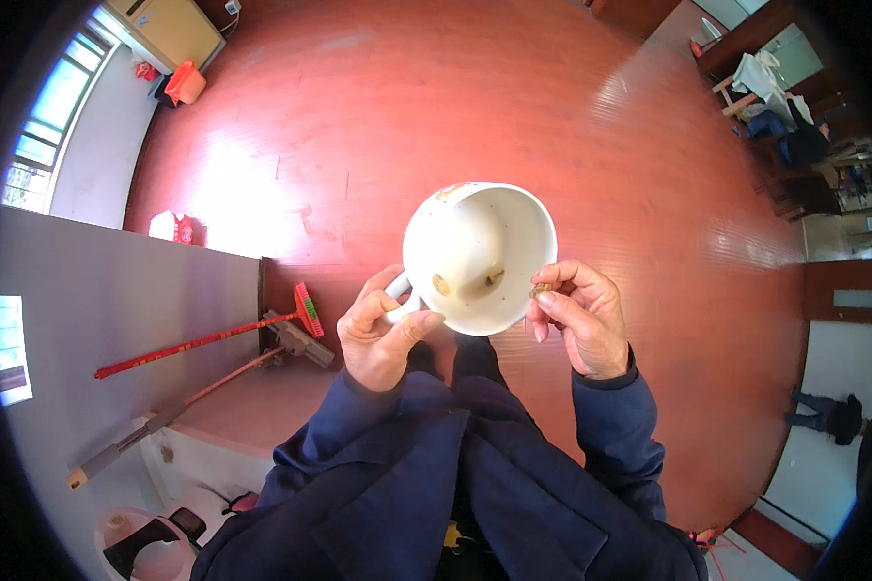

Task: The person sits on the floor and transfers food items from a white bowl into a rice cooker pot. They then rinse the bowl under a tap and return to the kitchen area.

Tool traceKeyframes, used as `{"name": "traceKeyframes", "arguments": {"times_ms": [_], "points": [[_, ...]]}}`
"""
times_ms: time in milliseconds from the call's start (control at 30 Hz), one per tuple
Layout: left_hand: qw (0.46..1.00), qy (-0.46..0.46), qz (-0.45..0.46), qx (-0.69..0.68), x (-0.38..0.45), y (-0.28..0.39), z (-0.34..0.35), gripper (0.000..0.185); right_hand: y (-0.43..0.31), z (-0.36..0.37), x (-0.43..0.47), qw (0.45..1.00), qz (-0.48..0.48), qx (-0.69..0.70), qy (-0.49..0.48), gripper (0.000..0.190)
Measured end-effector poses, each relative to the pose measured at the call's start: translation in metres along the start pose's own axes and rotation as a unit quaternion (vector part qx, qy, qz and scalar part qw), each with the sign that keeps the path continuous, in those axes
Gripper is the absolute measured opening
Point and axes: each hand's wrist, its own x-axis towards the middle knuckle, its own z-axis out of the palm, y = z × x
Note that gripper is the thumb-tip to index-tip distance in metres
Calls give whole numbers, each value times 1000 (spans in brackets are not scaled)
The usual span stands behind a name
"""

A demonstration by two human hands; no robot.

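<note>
My left hand [381, 330] grips the handle of a large white ceramic mug [529, 225]. The mug is tilted so that its mouth faces me, and an orange print shows on its outer side. Inside lie a pale yellowish flake [441, 285], a dark brown clump [493, 277] and a few tiny specks. Beside the rim, on the right, my right hand [581, 316] pinches a small brownish piece [540, 290] between thumb and forefinger. What that piece is cannot be made out.
Reddish plank flooring [421, 109] spreads around me. At left, a red-handled broom [211, 343] and a mop [182, 407] lean by a low wall. A pinkish basin [105, 534] stands lower left, an orange bin [186, 83] upper left. People [832, 417] are at the far right.
</note>
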Motion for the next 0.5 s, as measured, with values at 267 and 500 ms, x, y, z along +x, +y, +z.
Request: {"name": "traceKeyframes", "arguments": {"times_ms": [267,500], "points": [[999,9,33,16,74,-6,40,17,-41,-44,81,1000,-19,8,-21,7],[994,26,81,72,115,-12,70,16,-71,-83,128,1000,-22,-6,-21,5]]}}
